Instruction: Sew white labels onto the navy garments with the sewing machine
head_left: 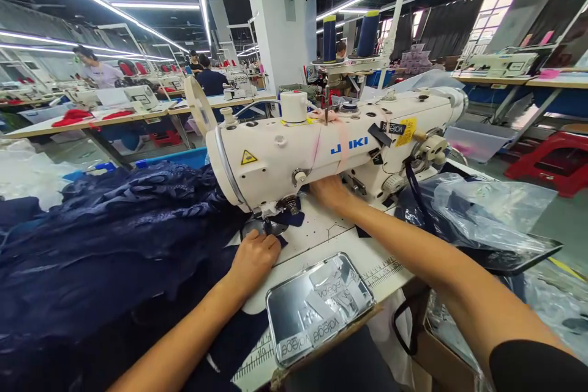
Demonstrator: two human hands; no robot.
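Observation:
A white JUKI sewing machine [321, 141] stands in front of me. My left hand [258, 256] is at the needle area, its fingers curled down onto dark navy fabric [288, 219] by the presser foot. A large heap of the same navy fabric [124, 239] lies to the left of that hand. My right hand [331, 193] reaches beneath the machine's arm, behind the needle; its fingers are hidden by the machine body, so what it touches does not show.
A metal tray [294, 306] with white printed labels lies at the table's front edge. Clear plastic bags [496, 202] rest on a dark tray at right. Navy thread cones [367, 35] stand behind the machine. A red stool [551, 162] stands on the right; people work at far tables.

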